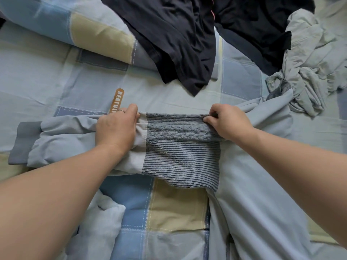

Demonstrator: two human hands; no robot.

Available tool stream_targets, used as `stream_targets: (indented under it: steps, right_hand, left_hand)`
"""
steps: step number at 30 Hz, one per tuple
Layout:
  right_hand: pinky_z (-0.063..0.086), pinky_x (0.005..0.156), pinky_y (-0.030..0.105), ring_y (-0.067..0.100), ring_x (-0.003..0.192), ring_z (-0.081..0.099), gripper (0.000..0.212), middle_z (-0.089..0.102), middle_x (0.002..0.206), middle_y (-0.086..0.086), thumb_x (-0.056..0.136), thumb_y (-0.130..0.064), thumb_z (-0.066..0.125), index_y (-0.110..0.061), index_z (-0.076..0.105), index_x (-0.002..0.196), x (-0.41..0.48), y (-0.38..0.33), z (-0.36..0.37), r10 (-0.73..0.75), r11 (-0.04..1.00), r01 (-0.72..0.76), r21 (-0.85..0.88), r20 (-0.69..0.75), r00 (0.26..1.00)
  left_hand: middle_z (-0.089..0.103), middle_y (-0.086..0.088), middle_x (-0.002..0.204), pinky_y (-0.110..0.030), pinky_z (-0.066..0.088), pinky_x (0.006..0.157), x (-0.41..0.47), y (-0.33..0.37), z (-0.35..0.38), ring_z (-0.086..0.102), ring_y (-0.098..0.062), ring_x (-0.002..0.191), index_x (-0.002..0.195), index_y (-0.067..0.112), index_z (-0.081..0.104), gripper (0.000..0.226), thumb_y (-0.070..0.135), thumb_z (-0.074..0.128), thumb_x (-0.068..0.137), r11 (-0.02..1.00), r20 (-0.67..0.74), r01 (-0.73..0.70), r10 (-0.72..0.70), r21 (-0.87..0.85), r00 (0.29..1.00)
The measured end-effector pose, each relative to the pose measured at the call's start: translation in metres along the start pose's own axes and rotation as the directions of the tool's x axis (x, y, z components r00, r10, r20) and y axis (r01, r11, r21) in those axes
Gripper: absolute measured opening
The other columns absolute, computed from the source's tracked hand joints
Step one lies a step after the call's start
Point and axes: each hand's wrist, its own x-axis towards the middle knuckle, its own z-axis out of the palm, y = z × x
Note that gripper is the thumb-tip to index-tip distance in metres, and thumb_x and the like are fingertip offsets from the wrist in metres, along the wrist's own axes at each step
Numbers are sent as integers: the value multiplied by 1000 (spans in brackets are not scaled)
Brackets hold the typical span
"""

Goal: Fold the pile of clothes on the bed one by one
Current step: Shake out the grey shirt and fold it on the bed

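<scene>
Pinching the far edge of the grey knit panel (182, 147) on the light blue top (253, 184) with both hands, keeping it stretched flat-ish on the checked bedsheet (169, 209). Curling the left hand (116, 126) round the seam where knit meets pale fabric, ring (122, 110) showing. Nipping the other top corner with the right hand (228, 121), thumb and fingertips together. Leaving the sleeve's dark cuff (24, 143) lying out to the left. Also seeing dark navy clothes (178, 44) heaped farther back, and a crumpled pale grey garment (309, 62) sitting right up against the top's far-right side.
</scene>
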Motion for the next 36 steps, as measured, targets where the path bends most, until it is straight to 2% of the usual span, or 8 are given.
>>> stream_targets:
  steps: [4,8,10,15,21,25,28,36]
  right_hand:
    - [45,106,34,25,121,58,58,51,142,5,89,-13,67,-26,48,143,-8,-3,23,-73,932,-3,362,195,978]
    - [28,118,41,24,145,34,63,26,162,6,88,-20,61,-21,41,148,-55,28,34,-143,941,211,264,-254,956]
    - [15,119,56,28,150,21,67,18,165,6,90,-31,57,-26,34,153,-74,48,37,-35,996,62,58,-381,924]
    - [8,119,65,32,154,-4,74,-8,169,6,98,-61,35,-36,3,160,-78,71,63,488,858,-506,82,171,856]
    - [16,123,29,10,148,26,52,32,158,-12,104,-37,50,-27,38,154,-78,56,49,-176,889,35,456,270,947]
    - [26,120,39,24,146,35,55,41,157,3,97,-33,50,-22,44,150,-75,118,34,183,878,-73,474,-192,964]
    - [19,121,51,29,152,14,65,13,168,1,98,-34,52,-33,25,157,-63,168,26,391,881,-347,322,-82,917]
    - [6,119,62,26,154,-11,71,-13,168,-10,100,-39,47,-45,7,158,-15,203,3,69,996,-62,70,-107,992]
  left_hand:
    - [61,-13,115,-45,34,81,-1,16,0,52,-39,105,106,17,58,16,13,60,90,986,69,138,-145,91,987]
    - [56,-6,139,-47,34,102,-17,64,-5,50,-36,127,114,22,63,28,32,55,90,908,-27,-363,365,-209,931]
    - [41,0,157,-49,27,115,-30,86,1,35,-31,146,137,34,52,54,58,30,94,834,240,-498,547,-238,802]
    - [-14,13,167,-54,-11,121,-44,78,30,-16,-21,154,155,50,-7,72,76,-3,88,922,564,-385,336,-34,754]
    - [17,0,167,-60,2,121,-44,112,19,7,-34,154,147,36,40,52,48,47,97,984,413,-176,152,20,898]
    - [39,-7,157,-53,26,119,-37,170,21,32,-34,146,134,22,55,52,35,67,86,936,159,-322,342,-141,926]
    - [48,-1,150,-44,30,111,-11,218,23,41,-28,138,145,25,43,68,53,65,88,937,202,-240,294,-254,934]
    - [57,-6,96,-38,37,73,73,254,39,56,-35,98,87,23,45,24,41,49,102,928,388,87,64,-361,919]
